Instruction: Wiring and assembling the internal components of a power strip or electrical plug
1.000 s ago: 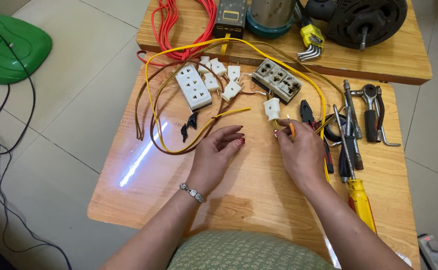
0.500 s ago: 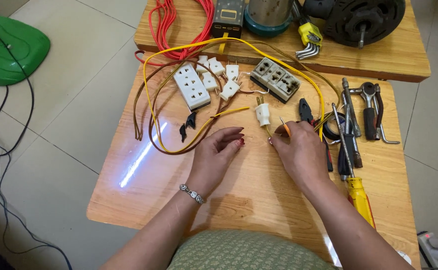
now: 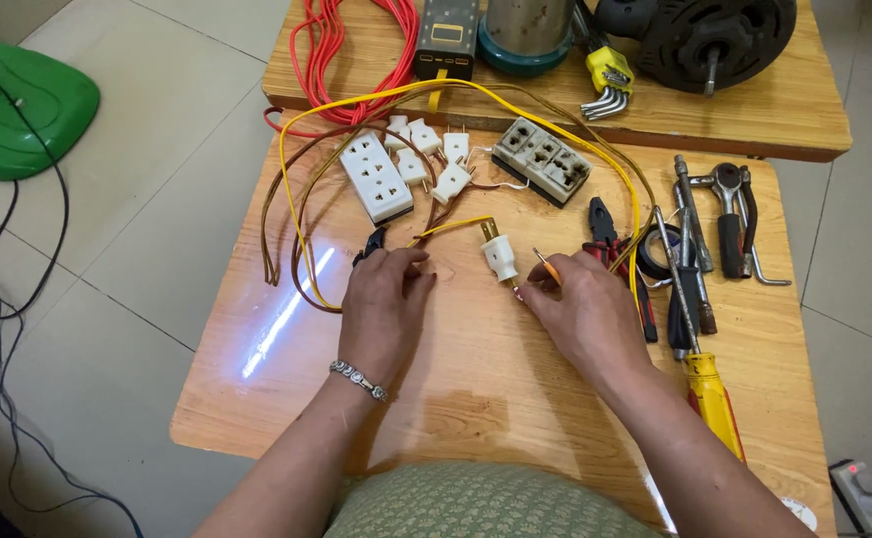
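A white plug [image 3: 500, 257] is held upright at the fingertips of the right hand [image 3: 583, 317], closed around a small orange-handled tool. The left hand [image 3: 384, 309], loosely curled, rests on the yellow wire [image 3: 451, 225] beside it. The wire looks not yet joined; other plugs [image 3: 426, 149] lie untouched beyond.

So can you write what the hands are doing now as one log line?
left hand: resting on wooden table, by yellow wire | right hand: pinching small white two-pin plug | beside: yellow-handled screwdriver

White two-pin plug [image 3: 499, 257]: held tilted just above the wooden surface [image 3: 476, 389], brass prongs pointing away. Yellow wire [image 3: 451, 226] apparently enters its near end; the junction is obscured.
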